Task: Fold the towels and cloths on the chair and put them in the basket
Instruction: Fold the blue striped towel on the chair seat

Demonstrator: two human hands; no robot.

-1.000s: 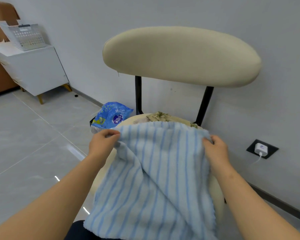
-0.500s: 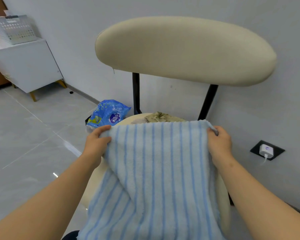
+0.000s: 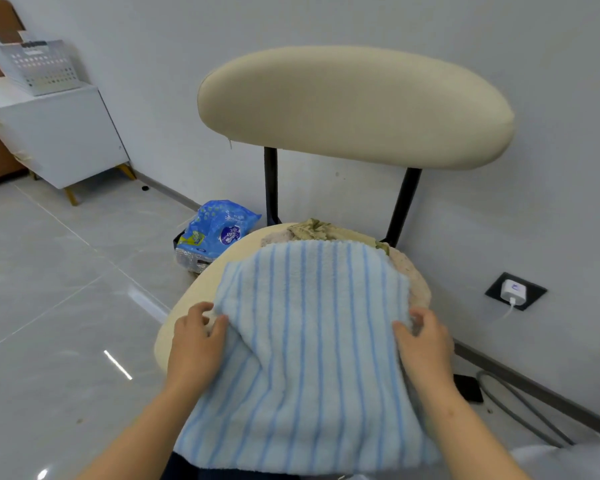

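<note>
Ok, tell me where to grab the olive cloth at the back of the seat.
Take the olive cloth at its bunched ridge, reaching from above and the front, over the striped towel. Its lower part is hidden under the towel, and the chair backrest posts flank it, so only that crumpled top is free to pinch.

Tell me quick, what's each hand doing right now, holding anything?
Left hand: closed on the left edge of the blue striped towel, pinching it.
Right hand: closed on the towel's right edge, fingers curled into the fabric.

Towel (image 3: 312, 341) on chair (image 3: 354, 105) seat w/ cloths (image 3: 312, 230) behind (basket (image 3: 42, 67) far left).
</note>
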